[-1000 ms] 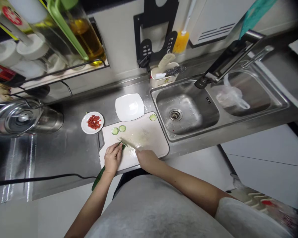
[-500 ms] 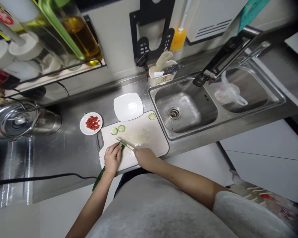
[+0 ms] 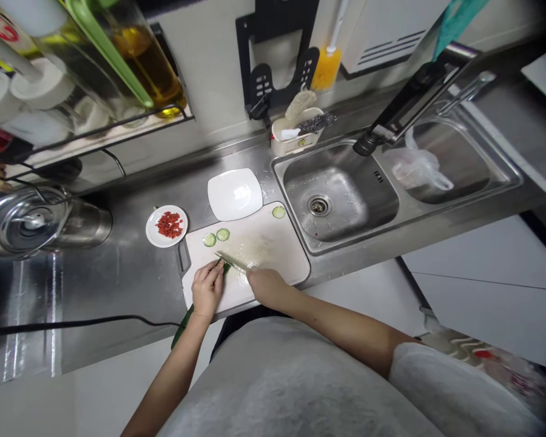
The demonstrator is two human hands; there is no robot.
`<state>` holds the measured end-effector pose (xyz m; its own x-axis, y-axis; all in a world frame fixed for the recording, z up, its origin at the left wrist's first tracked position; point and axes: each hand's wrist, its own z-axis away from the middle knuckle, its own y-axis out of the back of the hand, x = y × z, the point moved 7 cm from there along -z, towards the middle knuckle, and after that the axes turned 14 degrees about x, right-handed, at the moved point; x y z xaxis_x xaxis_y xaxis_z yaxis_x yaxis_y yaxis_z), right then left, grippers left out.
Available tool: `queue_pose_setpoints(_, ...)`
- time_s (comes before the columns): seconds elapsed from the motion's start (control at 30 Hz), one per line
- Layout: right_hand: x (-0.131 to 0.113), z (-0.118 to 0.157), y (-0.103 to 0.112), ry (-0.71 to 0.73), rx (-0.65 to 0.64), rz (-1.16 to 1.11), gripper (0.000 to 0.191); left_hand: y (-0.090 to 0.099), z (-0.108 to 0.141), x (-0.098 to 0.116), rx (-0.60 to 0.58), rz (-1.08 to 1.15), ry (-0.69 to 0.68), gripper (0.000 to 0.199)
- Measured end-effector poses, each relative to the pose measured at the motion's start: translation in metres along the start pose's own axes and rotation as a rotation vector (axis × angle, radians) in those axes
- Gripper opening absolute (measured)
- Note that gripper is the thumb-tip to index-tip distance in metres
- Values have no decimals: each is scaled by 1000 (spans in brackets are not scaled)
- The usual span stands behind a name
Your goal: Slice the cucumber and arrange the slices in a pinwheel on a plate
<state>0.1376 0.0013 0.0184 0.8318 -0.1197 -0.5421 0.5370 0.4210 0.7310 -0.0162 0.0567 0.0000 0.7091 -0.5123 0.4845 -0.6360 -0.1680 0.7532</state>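
Observation:
Fingers bent, my left hand [image 3: 207,287] holds a dark green cucumber [image 3: 182,331] down on the white cutting board [image 3: 273,249]; the cucumber's far part juts out past the board's near edge under my wrist. My right hand [image 3: 267,286] is closed round the handle of a knife [image 3: 233,262], whose blade lies across the cucumber's end by my left fingertips. Two round slices [image 3: 222,235] rest side by side just beyond the blade. Another slice [image 3: 278,212] is at the board's far right corner.
Behind the board stand an empty white square plate [image 3: 235,195] and a small plate of red pieces [image 3: 162,241]. A sink [image 3: 341,200] adjoins on the right. A metal pot [image 3: 88,227] and a black cable [image 3: 118,317] are at left. Bottles stand on the upper left rack.
The knife and both hands have stayed almost in place, with only a very slight shift of the blade. The camera view has moved a little. The slices lie as before.

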Motion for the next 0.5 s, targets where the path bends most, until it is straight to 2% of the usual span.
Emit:
queue_pose_setpoints(0.17, 0, 0, 2, 12, -22, 103, 31, -1, 0, -1, -6, 10, 6, 26)
queue_pose_setpoints(0.5, 2, -5, 0, 2, -14, 125, 25, -2, 2, -4, -16, 14, 20, 27)
